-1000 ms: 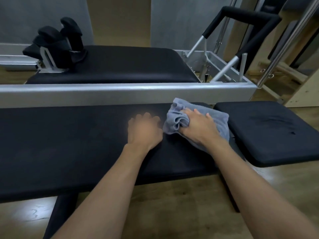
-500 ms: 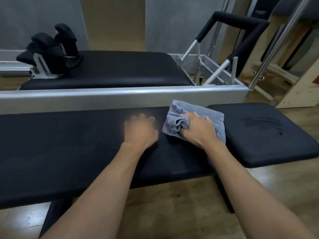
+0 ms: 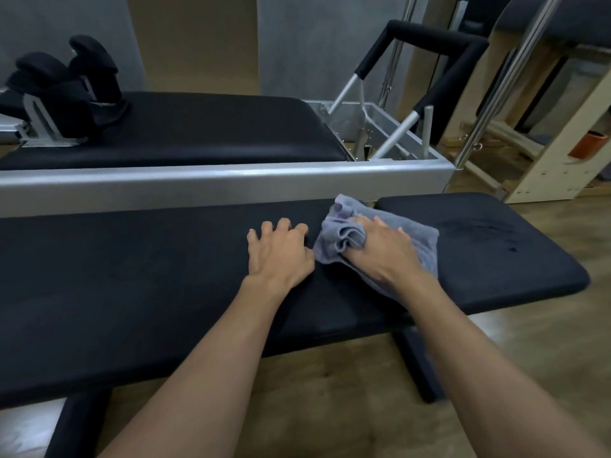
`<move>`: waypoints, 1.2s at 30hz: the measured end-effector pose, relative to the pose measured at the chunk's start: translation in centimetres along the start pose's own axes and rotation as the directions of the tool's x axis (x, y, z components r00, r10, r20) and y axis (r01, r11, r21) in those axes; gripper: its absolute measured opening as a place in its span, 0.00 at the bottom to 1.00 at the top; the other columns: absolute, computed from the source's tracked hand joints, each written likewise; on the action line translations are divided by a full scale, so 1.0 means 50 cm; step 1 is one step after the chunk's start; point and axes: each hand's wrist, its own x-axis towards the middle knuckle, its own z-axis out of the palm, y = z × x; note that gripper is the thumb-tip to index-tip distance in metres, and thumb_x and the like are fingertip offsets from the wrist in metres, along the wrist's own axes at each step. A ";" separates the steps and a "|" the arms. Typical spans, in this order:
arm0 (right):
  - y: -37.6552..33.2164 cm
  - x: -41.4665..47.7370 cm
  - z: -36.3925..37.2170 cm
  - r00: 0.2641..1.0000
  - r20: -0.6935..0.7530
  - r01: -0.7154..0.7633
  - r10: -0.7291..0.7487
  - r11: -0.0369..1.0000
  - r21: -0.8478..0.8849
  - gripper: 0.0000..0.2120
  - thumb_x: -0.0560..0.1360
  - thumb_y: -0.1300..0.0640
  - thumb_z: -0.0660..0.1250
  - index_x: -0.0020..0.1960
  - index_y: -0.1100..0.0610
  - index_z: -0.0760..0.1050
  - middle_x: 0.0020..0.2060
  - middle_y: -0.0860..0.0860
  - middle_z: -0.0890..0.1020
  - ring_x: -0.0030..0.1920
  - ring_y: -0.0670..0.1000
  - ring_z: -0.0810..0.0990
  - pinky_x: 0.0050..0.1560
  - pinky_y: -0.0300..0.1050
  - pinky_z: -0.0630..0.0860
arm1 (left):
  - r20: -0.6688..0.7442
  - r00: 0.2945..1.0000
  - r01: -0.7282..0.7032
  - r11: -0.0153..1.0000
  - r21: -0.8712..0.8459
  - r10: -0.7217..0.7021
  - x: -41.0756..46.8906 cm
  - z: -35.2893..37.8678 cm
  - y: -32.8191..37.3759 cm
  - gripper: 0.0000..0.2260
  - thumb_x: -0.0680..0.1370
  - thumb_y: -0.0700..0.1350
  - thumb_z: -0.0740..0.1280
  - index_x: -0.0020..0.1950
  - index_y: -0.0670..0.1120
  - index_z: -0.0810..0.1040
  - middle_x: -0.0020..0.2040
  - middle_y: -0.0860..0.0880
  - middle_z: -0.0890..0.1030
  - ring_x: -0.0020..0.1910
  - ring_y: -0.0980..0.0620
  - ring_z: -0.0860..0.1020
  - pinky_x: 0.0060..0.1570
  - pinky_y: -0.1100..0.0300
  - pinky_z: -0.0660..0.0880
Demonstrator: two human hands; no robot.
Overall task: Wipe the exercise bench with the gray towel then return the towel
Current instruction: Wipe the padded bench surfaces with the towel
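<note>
A long black padded exercise bench (image 3: 132,285) runs across the view, with a separate black seat pad (image 3: 496,246) at its right end. The gray towel (image 3: 423,239) lies bunched on the bench at the gap between the two pads. My right hand (image 3: 383,249) presses down on the towel and grips its folds. My left hand (image 3: 281,256) rests flat on the bench just left of the towel, fingers spread, holding nothing.
Behind the bench stands a reformer with a silver metal frame (image 3: 231,183), a black carriage pad (image 3: 198,127), black shoulder rests (image 3: 66,87) at the left and a padded foot bar (image 3: 429,38) at the right. A wooden unit (image 3: 562,153) stands far right. Wood floor lies below.
Both hands and the towel stay at about the same place on the bench. The view has shifted slightly, and my left hand is now sharp rather than blurred.
</note>
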 end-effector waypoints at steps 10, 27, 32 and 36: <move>0.000 0.177 0.011 0.999 -0.022 -0.035 0.036 0.999 0.026 0.22 0.73 0.43 0.56 0.64 0.48 0.73 0.61 0.55 0.80 0.61 0.61 0.76 0.64 0.63 0.68 | -0.020 0.999 0.025 1.000 0.014 -0.025 0.006 0.012 -0.002 0.16 0.78 0.51 0.58 0.64 0.53 0.74 0.64 0.50 0.74 0.63 0.44 0.70 0.67 0.45 0.63; 0.102 -0.282 0.019 0.995 0.037 0.088 -0.090 0.995 0.054 0.29 0.73 0.44 0.64 0.74 0.40 0.65 0.76 0.36 0.59 0.77 0.39 0.50 0.74 0.39 0.46 | -0.018 0.997 -0.081 0.990 -0.117 0.080 0.051 0.026 0.154 0.13 0.78 0.45 0.58 0.60 0.50 0.77 0.62 0.48 0.76 0.61 0.44 0.71 0.61 0.48 0.65; 0.081 -0.241 -0.003 0.995 -0.070 0.074 -0.067 0.992 0.105 0.28 0.68 0.42 0.54 0.65 0.44 0.74 0.66 0.41 0.77 0.73 0.49 0.68 0.70 0.55 0.66 | -0.024 0.997 -0.071 0.991 -0.117 0.069 0.085 0.039 0.173 0.14 0.79 0.43 0.58 0.61 0.51 0.78 0.61 0.48 0.77 0.61 0.43 0.71 0.59 0.48 0.65; 0.066 -0.195 0.017 0.991 -0.126 0.052 -0.048 0.998 0.025 0.26 0.69 0.42 0.57 0.65 0.46 0.73 0.64 0.43 0.78 0.73 0.51 0.68 0.70 0.57 0.62 | -0.048 0.998 -0.049 0.992 -0.118 0.044 0.097 0.041 0.162 0.14 0.79 0.42 0.57 0.61 0.49 0.78 0.61 0.46 0.77 0.61 0.43 0.71 0.58 0.48 0.66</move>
